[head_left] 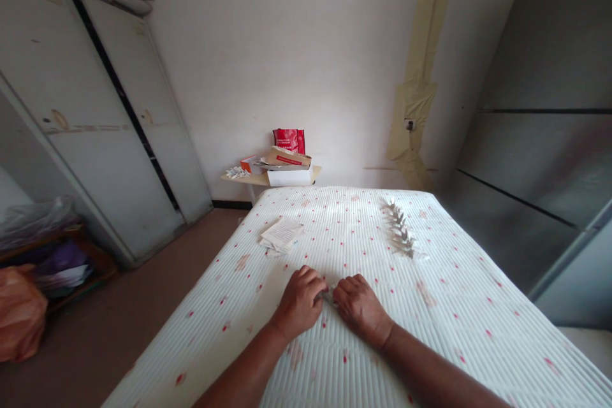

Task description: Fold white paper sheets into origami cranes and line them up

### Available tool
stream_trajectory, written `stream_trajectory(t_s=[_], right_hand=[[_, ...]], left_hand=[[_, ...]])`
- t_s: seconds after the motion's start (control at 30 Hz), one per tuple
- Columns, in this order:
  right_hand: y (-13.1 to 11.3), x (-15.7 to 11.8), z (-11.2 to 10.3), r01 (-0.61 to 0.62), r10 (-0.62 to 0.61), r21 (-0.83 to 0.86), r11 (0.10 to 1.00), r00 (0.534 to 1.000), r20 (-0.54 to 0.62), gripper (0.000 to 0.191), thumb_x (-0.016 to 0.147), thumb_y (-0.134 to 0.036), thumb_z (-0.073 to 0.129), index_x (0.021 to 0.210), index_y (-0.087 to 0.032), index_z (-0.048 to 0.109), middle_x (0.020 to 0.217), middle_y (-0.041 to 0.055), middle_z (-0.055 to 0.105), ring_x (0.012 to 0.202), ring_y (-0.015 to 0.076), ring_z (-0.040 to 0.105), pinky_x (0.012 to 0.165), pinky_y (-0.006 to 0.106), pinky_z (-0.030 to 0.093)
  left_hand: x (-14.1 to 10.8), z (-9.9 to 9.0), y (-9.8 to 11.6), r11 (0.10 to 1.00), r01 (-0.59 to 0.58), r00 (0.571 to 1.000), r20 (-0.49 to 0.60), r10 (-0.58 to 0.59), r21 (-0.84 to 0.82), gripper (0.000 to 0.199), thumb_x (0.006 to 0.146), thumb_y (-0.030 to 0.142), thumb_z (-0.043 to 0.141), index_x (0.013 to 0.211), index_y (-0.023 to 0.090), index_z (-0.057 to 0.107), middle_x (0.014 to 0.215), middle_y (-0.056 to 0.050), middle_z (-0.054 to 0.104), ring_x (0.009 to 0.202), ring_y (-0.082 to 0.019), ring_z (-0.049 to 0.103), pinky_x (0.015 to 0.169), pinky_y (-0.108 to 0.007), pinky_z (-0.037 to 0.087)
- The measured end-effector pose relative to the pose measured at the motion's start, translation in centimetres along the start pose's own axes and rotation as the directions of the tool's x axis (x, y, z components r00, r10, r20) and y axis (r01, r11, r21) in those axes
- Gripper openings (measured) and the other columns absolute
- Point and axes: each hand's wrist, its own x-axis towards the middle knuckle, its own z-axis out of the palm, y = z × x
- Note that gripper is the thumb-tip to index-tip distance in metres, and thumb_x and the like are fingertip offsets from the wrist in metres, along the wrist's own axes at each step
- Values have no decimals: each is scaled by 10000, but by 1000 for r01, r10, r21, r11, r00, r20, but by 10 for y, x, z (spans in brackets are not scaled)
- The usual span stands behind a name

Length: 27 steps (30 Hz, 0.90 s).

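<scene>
The left hand (300, 299) and right hand (361, 307) are curled, fingers closed on a small folded paper (329, 297) between them, at the ribbed, red-flecked white cover (459, 325). Ahead-left of the hands: paper stack (283, 233). Ahead-right: row of folded pieces (400, 227). Straight ahead, beyond the cover: white box (289, 177), pale wall (335, 57). Far left: cabinet (90, 140). Far right: grey panelled unit (535, 159).

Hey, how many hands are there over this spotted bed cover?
2, both plainly visible: the left hand, nearer the camera than the stack of papers, and the right hand just beside it, with a small pale piece between them.
</scene>
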Motion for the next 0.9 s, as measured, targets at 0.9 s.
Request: stream_trajectory(t_s=[0.9], right_hand=[[1,1,-17,-473,390,390,790,878,275,146,736,-116,532,642,-168,631,733,17,584,727,126,535,654,214,358]], left_hand=[[-11,6,13,961,252,967,55,-248,-109,123,712,117,558,649,195,630,746,1,613,786,-145,534,732,-277,355]])
